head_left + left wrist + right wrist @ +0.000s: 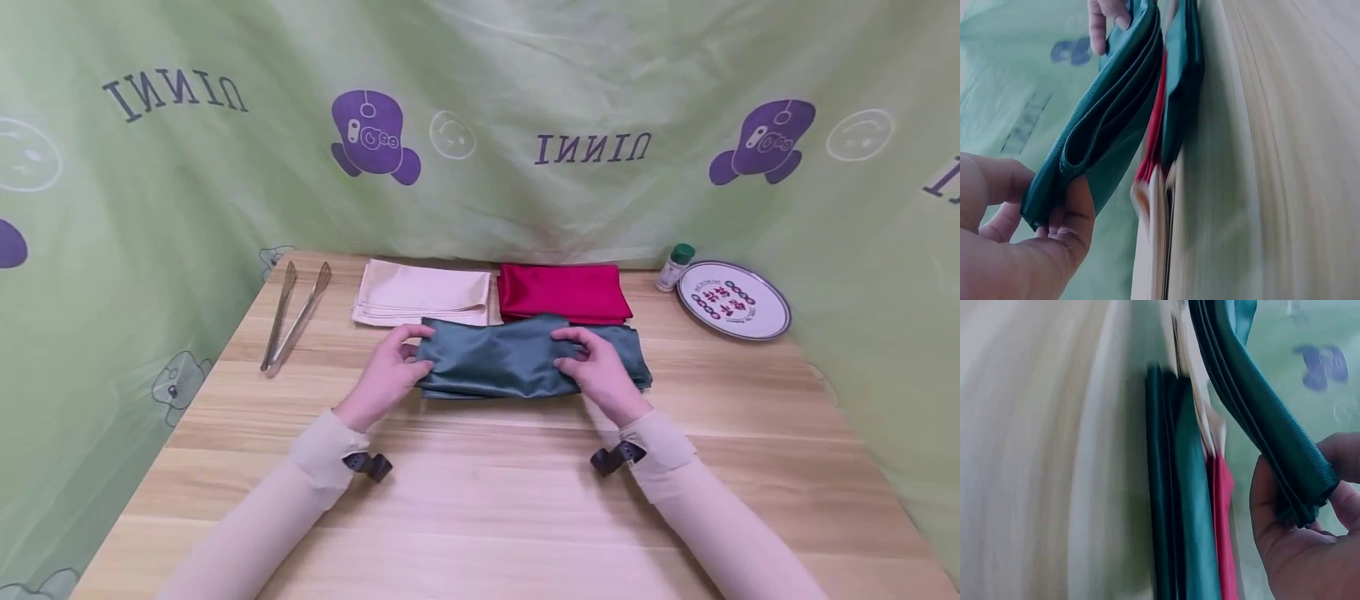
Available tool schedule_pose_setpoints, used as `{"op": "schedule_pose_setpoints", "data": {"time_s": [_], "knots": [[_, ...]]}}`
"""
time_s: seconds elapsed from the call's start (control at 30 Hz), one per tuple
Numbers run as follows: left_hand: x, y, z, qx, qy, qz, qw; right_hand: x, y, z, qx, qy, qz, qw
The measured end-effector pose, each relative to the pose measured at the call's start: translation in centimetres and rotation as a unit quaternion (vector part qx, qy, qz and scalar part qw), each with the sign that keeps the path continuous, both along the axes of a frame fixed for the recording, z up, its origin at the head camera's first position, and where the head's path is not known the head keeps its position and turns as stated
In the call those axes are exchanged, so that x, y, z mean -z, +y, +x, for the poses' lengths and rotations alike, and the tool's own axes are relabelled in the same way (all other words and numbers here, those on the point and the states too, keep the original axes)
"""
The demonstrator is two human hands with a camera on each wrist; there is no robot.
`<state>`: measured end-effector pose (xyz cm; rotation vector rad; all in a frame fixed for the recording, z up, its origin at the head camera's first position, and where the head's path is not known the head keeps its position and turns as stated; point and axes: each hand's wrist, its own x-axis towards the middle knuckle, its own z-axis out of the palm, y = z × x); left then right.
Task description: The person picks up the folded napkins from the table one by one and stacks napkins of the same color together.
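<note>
A folded teal satin cloth (pixel 495 358) is held up between both hands over the table. My left hand (pixel 390 371) pinches its left end between thumb and fingers, and the loose folded layers show in the left wrist view. At the other end, my right hand (pixel 603 379) grips it the same way. Beneath and to the right lies a second folded teal cloth (pixel 636 354), partly hidden by the raised one and the right hand. Just behind them are a folded pale pink cloth (pixel 427 287) and a folded red cloth (pixel 562 292).
Metal tongs (pixel 288 325) lie spread at the left of the wooden table (pixel 480 500). Toward the back right stand a small green-capped shaker (pixel 675 267) and a white plate (pixel 735 302) with a dark rim. A green printed curtain (pixel 495 200) closes off the back and sides.
</note>
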<state>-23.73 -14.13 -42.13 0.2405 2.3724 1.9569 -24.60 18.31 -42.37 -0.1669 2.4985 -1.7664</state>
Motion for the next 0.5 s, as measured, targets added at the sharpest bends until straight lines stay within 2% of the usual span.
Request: {"op": "schedule_pose_setpoints", "data": {"time_s": [0.1, 0.27, 0.5], "knots": [[0.0, 2.3, -1.2, 0.016, 0.005, 0.000, 0.9999, 0.1, 2.3, -0.3, 0.020, 0.002, -0.009, 1.000], [0.4, 5.2, -2.8, 0.023, 0.016, 0.006, 0.9996, 0.2, 5.0, -0.9, 0.044, 0.006, -0.001, 0.999], [1.7, 7.5, -4.0, 0.015, 0.015, 0.009, 0.9997, 0.4, 7.1, -1.7, 0.062, -0.015, 0.019, 0.998]]}}
